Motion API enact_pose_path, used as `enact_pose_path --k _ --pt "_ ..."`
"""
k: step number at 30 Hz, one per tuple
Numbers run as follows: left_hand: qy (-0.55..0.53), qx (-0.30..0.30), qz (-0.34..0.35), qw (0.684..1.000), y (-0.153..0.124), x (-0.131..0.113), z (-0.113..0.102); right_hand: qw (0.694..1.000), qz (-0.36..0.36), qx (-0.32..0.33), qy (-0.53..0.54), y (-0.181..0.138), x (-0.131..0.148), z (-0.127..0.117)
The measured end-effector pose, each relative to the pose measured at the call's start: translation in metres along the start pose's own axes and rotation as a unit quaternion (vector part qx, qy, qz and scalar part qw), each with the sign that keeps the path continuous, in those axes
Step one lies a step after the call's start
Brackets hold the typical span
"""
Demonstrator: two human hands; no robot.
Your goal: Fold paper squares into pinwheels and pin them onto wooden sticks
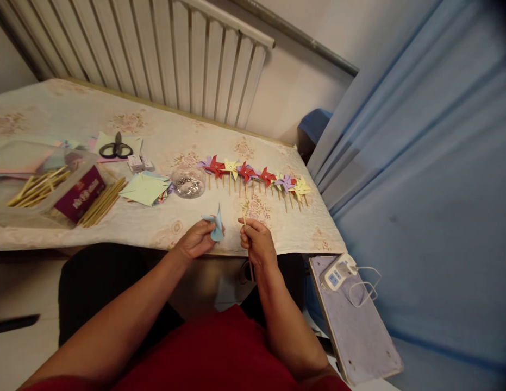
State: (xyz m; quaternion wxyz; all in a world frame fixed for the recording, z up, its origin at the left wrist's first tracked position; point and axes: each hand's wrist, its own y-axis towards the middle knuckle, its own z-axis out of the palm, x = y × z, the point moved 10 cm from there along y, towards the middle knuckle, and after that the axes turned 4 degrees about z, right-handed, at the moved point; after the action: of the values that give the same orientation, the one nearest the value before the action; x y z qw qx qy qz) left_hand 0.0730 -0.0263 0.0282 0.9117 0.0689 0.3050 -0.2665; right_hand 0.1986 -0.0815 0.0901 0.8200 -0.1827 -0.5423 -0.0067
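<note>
Over the table's front edge, my left hand pinches a light blue paper pinwheel with curled blades. My right hand, a little apart from it, is closed around a thin wooden stick; one end pokes up past the thumb and the other hangs below the fist. Beyond the hands, a clear round dish holds small shiny pieces. Right of the dish lies a row of finished pinwheels on sticks, among them a red pinwheel and a yellow pinwheel.
Cut paper squares lie left of the dish, with small boxes and black-handled scissors behind. A clear plastic box holds sticks, with more sticks beside it. A radiator stands behind; a blue curtain hangs right, above a white power strip.
</note>
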Motion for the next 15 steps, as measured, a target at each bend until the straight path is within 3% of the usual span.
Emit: enact_pose_path --k 8,15 --pt "-0.062 0.080 0.013 0.995 -0.016 0.005 0.061 0.999 -0.030 -0.008 -0.019 -0.017 0.000 0.008" --pt "-0.071 0.060 0.013 0.996 -0.022 0.005 0.068 0.998 -0.039 -0.027 -0.041 -0.030 0.001 0.016"
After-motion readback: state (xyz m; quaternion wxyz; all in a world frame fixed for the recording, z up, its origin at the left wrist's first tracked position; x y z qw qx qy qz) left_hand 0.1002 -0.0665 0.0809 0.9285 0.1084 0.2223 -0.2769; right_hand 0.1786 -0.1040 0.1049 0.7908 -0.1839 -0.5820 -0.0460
